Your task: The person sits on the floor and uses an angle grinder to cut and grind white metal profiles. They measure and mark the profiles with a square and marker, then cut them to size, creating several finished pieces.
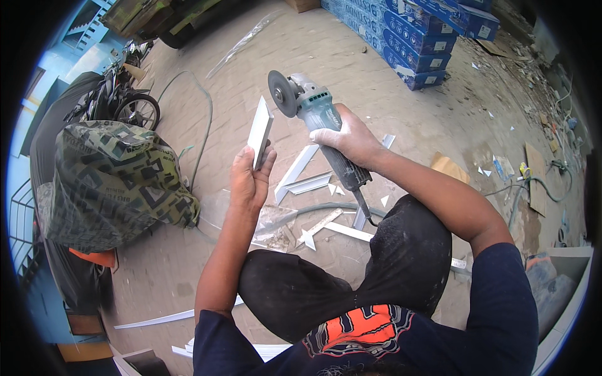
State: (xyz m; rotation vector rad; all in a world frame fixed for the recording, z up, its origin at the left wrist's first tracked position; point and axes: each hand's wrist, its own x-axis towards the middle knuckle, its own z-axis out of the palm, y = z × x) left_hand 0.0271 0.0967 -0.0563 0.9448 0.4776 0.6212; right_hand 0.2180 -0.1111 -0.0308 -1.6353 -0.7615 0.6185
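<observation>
An angle grinder (326,119) with a teal and grey body is gripped by my right hand (352,138), which is dusted white. Its round dark disc (282,93) points up and to the left; whether it spins I cannot tell. My left hand (251,172) holds up a short piece of white trim (260,130) with a slanted upper end, pinched near its lower end. A small gap lies between the trim and the disc. Beneath my hands, more white trim pieces (308,182) and small triangular offcuts (336,188) lie on the paved ground.
Blue cartons (417,47) are stacked at the far right. A patterned cover (119,182) drapes something at left, near a motorcycle (135,111). A hose (210,116) and a clear plastic bag (274,224) lie on the ground. Long white strips (169,318) lie at lower left.
</observation>
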